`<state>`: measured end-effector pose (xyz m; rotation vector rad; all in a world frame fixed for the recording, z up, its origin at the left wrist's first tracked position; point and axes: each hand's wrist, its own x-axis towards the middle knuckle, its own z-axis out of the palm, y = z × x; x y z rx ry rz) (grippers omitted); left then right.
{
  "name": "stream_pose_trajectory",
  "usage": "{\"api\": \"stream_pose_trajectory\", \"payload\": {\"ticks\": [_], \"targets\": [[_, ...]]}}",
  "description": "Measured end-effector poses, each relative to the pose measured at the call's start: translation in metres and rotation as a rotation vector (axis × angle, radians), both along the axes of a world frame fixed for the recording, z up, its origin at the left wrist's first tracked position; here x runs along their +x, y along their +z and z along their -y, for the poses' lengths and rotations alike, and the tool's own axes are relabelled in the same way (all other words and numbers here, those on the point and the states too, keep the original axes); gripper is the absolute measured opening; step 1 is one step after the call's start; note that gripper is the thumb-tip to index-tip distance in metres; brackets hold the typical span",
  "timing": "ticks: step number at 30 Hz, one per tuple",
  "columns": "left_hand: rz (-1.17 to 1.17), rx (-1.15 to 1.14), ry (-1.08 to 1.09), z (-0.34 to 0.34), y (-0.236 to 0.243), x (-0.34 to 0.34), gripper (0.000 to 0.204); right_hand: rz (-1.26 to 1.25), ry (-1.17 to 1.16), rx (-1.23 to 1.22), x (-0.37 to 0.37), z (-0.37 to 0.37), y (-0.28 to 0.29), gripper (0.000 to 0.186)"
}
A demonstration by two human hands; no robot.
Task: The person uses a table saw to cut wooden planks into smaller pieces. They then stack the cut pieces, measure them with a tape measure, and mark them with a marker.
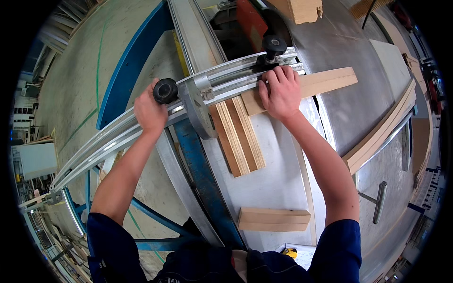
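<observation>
My left hand (pixel 150 113) is closed on the aluminium fence rail (pixel 127 126) just beside a black knob (pixel 165 90) on the grey sliding stop (pixel 198 108). My right hand (pixel 281 92) has its fingers curled over the rail near a second black knob (pixel 273 46), across a pale wooden board (pixel 325 82). Under the rail, against the stop, lie short strips of plywood (pixel 238 139) with layered edges, angled on the white sliding table (pixel 236 191).
A loose wood block (pixel 273 219) and a yellow tape measure (pixel 290 252) lie nearer me. Long boards (pixel 377 129) rest at right on the steel top (pixel 335 118). The saw's red part (pixel 247 21), a wood piece (pixel 295 8) and a blue frame arm (pixel 127 56) are beyond.
</observation>
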<state>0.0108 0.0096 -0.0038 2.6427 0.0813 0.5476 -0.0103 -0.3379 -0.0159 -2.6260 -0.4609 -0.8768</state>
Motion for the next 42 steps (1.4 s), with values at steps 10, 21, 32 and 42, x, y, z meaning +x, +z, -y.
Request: {"api": "stream_pose_trajectory", "payload": {"ticks": [10, 21, 32, 42], "targets": [[0.065, -0.032, -0.087, -0.001, -0.001, 0.002, 0.042, -0.006, 0.023, 0.084, 0.002, 0.004, 0.001, 0.014], [0.097, -0.050, -0.108, 0.004, 0.002, 0.001, 0.032, -0.029, -0.007, 0.049, -0.001, 0.007, 0.001, 0.020], [0.113, -0.048, -0.108, 0.005, 0.003, -0.001, 0.046, -0.030, 0.019, 0.079, -0.002, 0.008, 0.001, 0.020], [0.148, -0.054, -0.093, -0.001, -0.005, 0.000, 0.051, -0.033, 0.025, 0.050, -0.003, 0.008, 0.001, 0.022]]}}
